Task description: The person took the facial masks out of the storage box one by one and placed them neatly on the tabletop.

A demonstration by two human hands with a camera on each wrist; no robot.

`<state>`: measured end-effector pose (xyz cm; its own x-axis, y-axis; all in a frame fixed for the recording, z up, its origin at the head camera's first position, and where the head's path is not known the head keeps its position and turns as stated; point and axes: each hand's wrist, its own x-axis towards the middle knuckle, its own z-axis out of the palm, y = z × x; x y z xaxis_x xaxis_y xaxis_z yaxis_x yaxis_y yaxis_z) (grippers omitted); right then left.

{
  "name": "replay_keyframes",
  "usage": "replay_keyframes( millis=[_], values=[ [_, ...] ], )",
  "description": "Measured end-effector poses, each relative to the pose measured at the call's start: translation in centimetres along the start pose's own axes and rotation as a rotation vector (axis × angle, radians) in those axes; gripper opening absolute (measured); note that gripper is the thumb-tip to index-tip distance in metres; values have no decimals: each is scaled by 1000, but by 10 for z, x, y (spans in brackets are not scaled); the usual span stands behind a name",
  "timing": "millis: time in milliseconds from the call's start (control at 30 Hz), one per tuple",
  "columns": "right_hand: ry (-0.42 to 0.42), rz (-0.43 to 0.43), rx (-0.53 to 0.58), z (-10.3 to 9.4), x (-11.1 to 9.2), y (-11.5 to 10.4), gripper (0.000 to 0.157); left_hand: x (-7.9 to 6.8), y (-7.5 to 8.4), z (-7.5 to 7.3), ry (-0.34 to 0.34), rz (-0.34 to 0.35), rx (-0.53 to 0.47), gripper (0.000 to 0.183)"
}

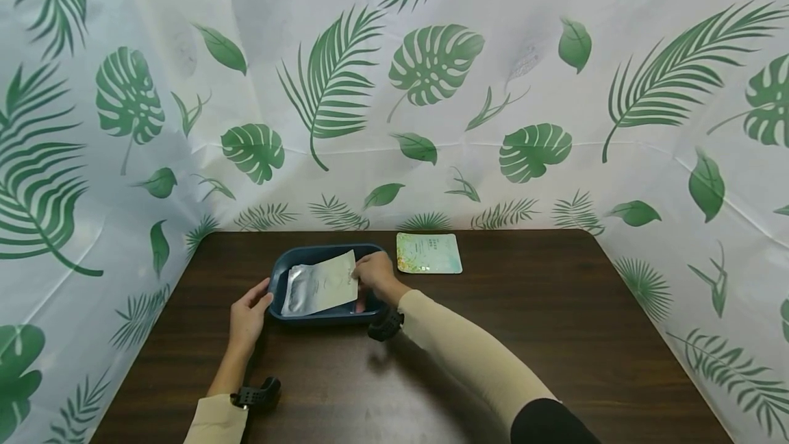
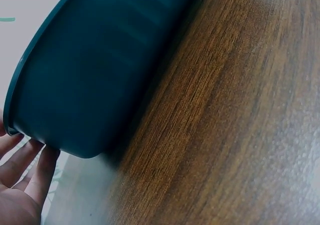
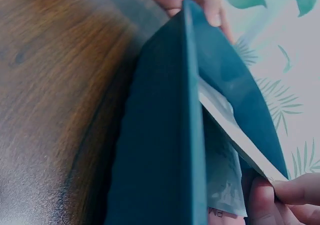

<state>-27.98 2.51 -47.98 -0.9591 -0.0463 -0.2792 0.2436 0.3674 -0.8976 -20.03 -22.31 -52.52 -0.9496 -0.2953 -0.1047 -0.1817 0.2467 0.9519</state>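
A dark blue plastic basin (image 1: 320,319) stands near the back of the table. My left hand (image 1: 246,317) holds its left end, thumb over the rim and fingers against the outer wall (image 2: 85,85). Over the basin's right side, my right hand (image 1: 374,273) pinches the right edge of a flat, pale cream and silver foil sachet (image 1: 329,283). The sachet slants inside the basin, its right edge raised. Beneath it, in the right wrist view, lies another sachet (image 3: 225,180) with a pinkish end, partly hidden.
Just right of the basin, a pale green and yellow sachet (image 1: 428,253) lies flat by the table's back edge. The dark wooden table (image 1: 493,334) meets a leaf-print curtain (image 1: 431,177) behind it and at both sides.
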Motion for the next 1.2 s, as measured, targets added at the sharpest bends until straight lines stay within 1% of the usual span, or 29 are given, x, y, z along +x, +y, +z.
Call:
replay_keyframes(
  millis=[167,300,500,600,900,1100,1200],
  values=[
    [-13,32,36,-7,-1,-1,14,-1,0,0,6,1,4,42],
    [-34,47,87,-13,0,-3,15,-1,-1,0,2,5,3,42],
    [-45,25,154,-23,3,-9,19,1,0,0,7,-5,6,42],
    [-45,33,175,-28,4,-11,20,2,1,1,12,-2,9,41],
    [-38,63,181,-45,7,-9,23,0,1,1,9,3,-2,41],
    [-30,71,181,-60,8,-8,25,1,-2,1,27,-6,-8,40],
    [-24,77,201,-69,9,-7,26,1,-2,1,36,-9,-1,40]
  ],
)
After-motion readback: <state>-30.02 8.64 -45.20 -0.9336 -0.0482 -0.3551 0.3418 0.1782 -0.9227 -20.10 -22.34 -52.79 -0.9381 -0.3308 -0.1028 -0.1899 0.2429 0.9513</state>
